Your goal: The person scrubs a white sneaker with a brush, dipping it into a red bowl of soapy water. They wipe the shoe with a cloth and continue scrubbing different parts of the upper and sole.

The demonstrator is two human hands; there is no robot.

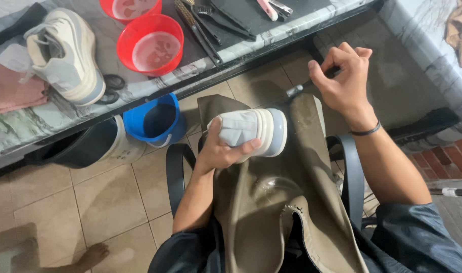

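Over the apron [271,202] on the lap, left hand [223,149] is closed around a white shoe [251,129], sole turned right; right hand [342,76] pinches a dark-handled tool [302,88], tip just beside the sole. Judgement: keep the shoe braced on the lap, work short strokes along the sole edge. Second shoe [64,53] sits on the table [49,116] beside a red bowl [150,44].

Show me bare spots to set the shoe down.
Free: apron below the shoe in the left hand; floor tiles below the blue bucket. Crowded: counter, with sneaker, red bowls, tools. Right hand holds a tool.
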